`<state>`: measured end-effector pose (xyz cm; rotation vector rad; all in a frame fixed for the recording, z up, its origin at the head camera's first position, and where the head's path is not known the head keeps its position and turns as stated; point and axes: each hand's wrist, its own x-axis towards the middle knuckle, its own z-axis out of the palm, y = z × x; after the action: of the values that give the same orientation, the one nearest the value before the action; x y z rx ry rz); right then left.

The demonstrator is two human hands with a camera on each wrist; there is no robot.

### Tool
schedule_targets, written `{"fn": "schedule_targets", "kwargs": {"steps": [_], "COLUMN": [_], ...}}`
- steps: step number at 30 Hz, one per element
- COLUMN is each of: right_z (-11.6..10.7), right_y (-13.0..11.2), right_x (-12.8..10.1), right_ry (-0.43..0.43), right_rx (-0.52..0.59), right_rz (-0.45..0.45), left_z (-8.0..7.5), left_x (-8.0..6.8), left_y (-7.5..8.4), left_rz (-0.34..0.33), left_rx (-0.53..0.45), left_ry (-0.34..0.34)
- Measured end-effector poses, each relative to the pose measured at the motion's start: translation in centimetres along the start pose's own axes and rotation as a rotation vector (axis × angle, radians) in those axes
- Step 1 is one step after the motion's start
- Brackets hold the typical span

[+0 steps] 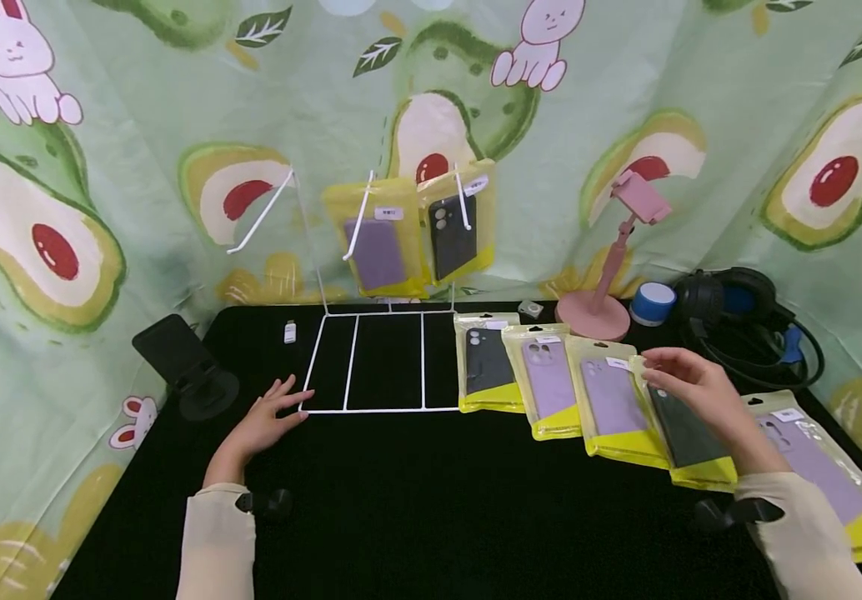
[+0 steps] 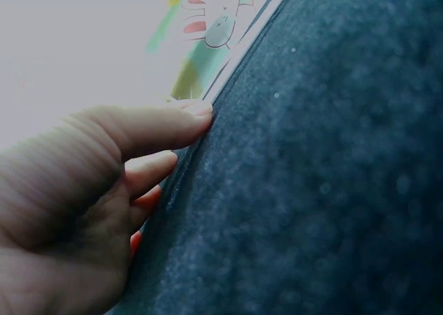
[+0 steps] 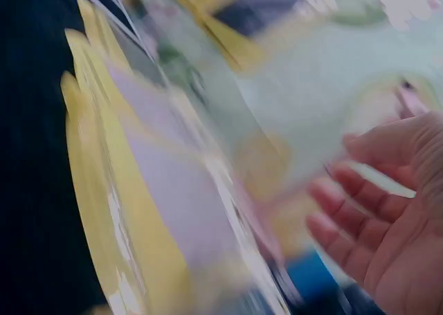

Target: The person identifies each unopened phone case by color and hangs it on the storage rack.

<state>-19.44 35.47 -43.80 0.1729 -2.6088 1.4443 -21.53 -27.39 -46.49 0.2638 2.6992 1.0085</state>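
While the left hand (image 1: 264, 421) rests at the rack's near corner (image 1: 382, 410) with fingers loosely spread, the right hand (image 1: 689, 387), fingers slightly bent and gripping nothing, is at the top of a bag (image 1: 689, 442); contact cannot be told. Bare surface (image 1: 438, 508) lies between and nearer than the hands, a curtain (image 1: 521, 133) rising beyond both. The bag shows a dark case above a yellow lower band, with similar bags (image 1: 614, 400) on either side of the right hand.

Seven phone cases (image 1: 551, 379), one rack (image 1: 382, 411)
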Motion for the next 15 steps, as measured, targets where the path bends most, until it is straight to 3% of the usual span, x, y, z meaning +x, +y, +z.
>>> {"fn": "schedule_targets", "kwargs": {"steps": [4, 8, 10, 15], "right_z": [-4.4, -8.3, -9.8, -12.2], "right_y": [2.3, 3.8, 5.2, 8.6], "right_x": [-2.3, -5.4, -6.8, -9.8], "right_ry": [-0.021, 0.053, 0.130, 0.270], "right_rx": [-0.172, -0.257, -0.217, 0.014], "right_rz": [0.145, 0.202, 0.187, -0.010], "left_z": [0.2, 0.4, 0.5, 0.5], "left_x": [0.0, 0.1, 0.2, 0.4], "left_y": [-0.1, 0.1, 0.1, 0.1], "left_rz": [-0.004, 0.014, 0.026, 0.029], "left_rx": [0.001, -0.007, -0.012, -0.002], "left_ry": [0.000, 0.016, 0.022, 0.021]}}
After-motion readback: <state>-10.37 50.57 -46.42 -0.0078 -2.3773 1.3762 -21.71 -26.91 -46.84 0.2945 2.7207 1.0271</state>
